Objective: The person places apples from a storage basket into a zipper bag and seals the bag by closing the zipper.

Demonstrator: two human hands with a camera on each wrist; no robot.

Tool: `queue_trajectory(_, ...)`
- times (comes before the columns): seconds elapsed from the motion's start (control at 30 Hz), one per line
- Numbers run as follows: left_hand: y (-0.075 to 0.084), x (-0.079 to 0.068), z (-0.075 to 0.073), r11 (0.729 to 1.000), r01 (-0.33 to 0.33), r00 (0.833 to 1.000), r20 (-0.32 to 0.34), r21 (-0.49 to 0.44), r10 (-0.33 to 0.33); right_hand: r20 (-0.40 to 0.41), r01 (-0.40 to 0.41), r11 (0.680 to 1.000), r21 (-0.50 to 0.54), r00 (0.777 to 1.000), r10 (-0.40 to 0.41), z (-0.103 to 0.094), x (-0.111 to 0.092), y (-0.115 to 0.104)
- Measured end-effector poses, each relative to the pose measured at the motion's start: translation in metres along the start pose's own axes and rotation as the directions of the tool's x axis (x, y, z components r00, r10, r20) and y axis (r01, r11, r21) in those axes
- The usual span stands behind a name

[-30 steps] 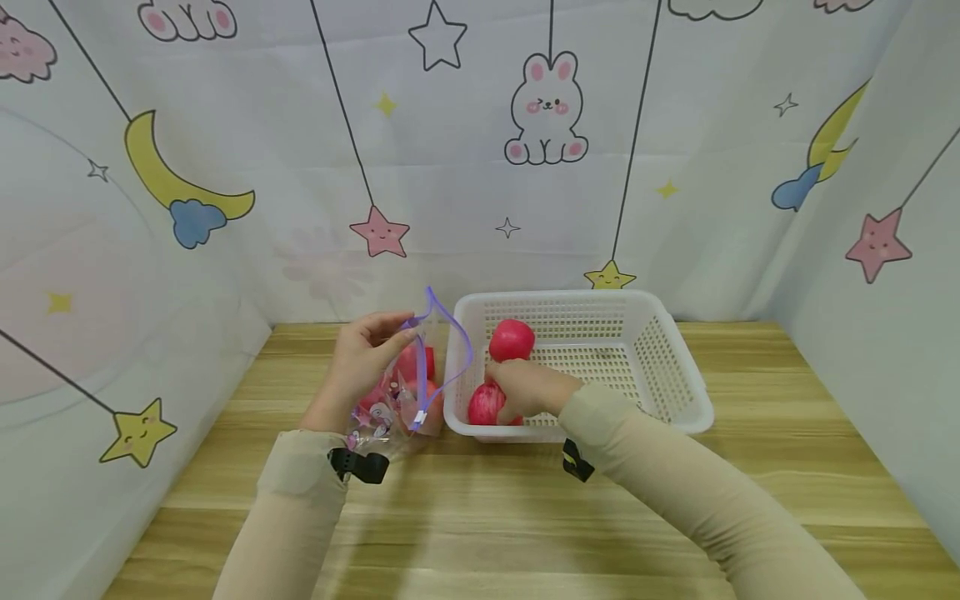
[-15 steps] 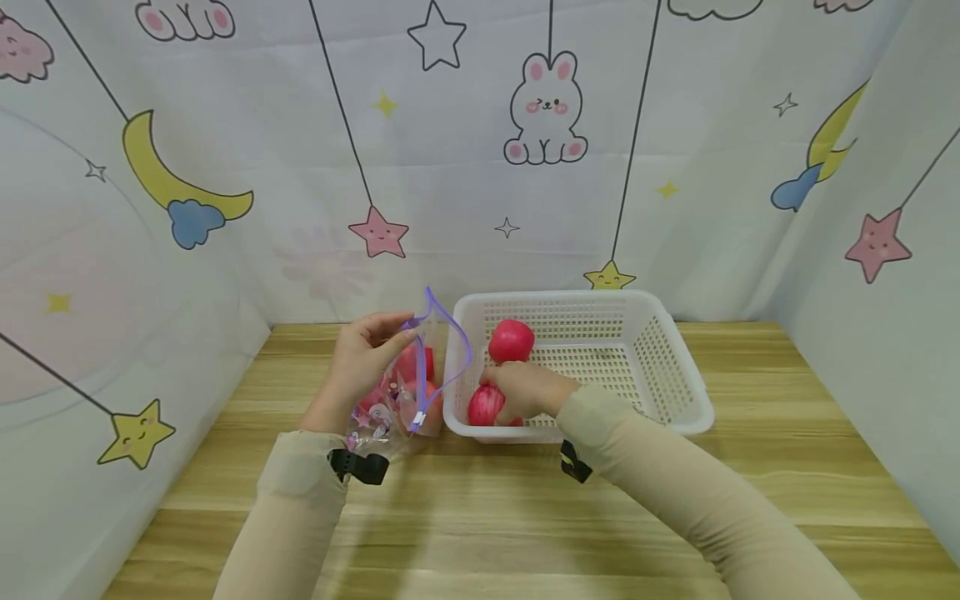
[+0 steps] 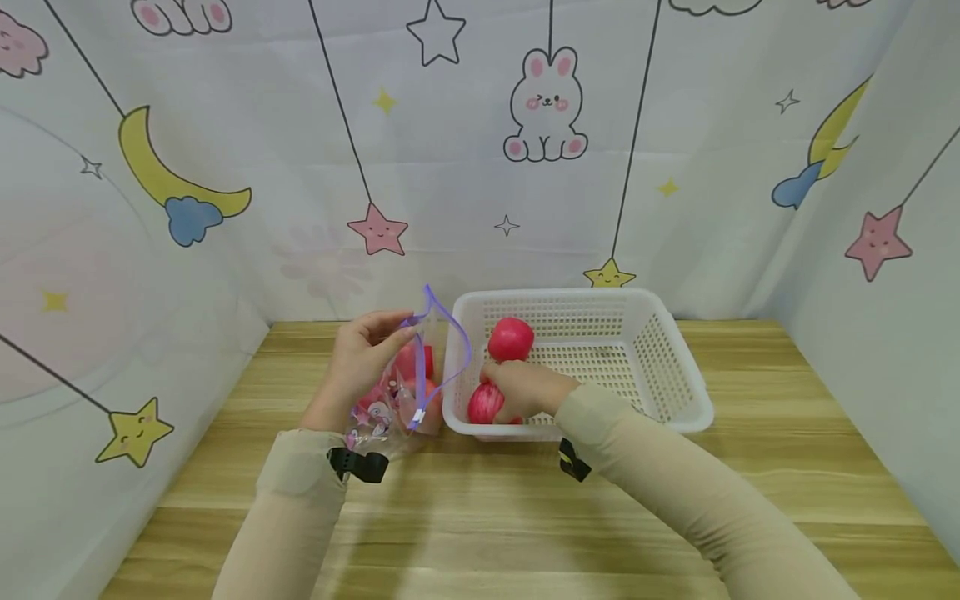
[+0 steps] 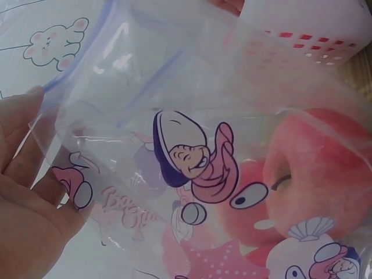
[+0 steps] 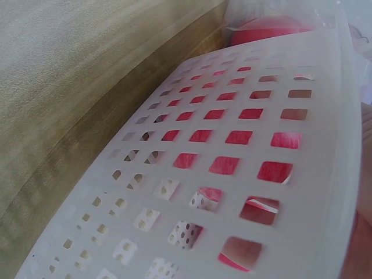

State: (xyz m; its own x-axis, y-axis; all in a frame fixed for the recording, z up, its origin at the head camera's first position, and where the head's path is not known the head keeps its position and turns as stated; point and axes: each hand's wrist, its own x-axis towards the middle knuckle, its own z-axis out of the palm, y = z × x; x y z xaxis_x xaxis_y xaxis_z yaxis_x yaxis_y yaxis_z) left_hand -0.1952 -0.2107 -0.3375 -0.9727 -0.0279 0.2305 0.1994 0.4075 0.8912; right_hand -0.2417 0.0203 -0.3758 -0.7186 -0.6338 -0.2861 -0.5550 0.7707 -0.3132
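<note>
My left hand pinches the rim of a clear zip bag with a purple zip strip and cartoon prints. Its mouth stands open toward the basket, and red apples lie inside it. To the right, my right hand reaches into a white plastic basket and grips a streaked red apple in the front left corner. Another red apple sits just behind that hand. In the right wrist view the perforated basket wall covers most of the apples and the hand.
Bag and basket stand side by side on a wooden table. Behind them hangs a white curtain printed with stars, moons and a bunny. The basket's front rim passes under my right wrist.
Almost nothing differs. My right hand has shifted very slightly left onto the streaked apple since the first frame; the left hand and bag hold still.
</note>
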Motion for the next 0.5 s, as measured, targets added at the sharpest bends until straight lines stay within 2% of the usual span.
queue_trajectory(0.5,0.0006,-0.0019,-0.0003,1.0,-0.012,1.0,-0.018,0.01,0.012,-0.011,-0.01,1.0,0.015,1.0,0.01,0.0009,-0.0024,0.001)
